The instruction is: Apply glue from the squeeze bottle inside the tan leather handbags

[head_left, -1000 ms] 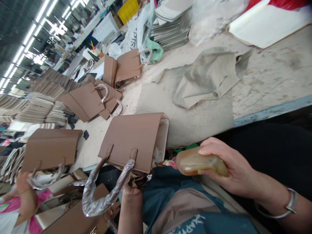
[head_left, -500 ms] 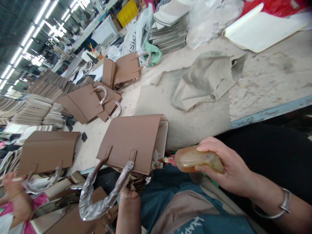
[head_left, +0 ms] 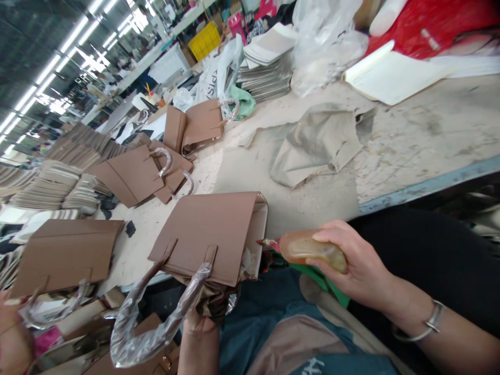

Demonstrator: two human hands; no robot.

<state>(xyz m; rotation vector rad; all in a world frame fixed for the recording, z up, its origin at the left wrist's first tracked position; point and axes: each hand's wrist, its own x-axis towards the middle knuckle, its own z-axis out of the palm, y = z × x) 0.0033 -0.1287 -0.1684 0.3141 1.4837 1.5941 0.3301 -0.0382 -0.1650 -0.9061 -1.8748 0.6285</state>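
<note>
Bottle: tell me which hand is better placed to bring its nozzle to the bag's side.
Right, probably. The right hand grips the bottle, whose red nozzle points at the bag, close to its side. The left hand is busy holding the bag from below.

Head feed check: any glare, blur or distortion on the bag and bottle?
Head view: light bright and even, shadows soft; ceiling lights blown out at top left; sheen on the plastic-wrapped handle; bag and the bottle in the right hand sharp, no motion blur; whole frame tilted, its edges stretched by the wide lens.
</note>
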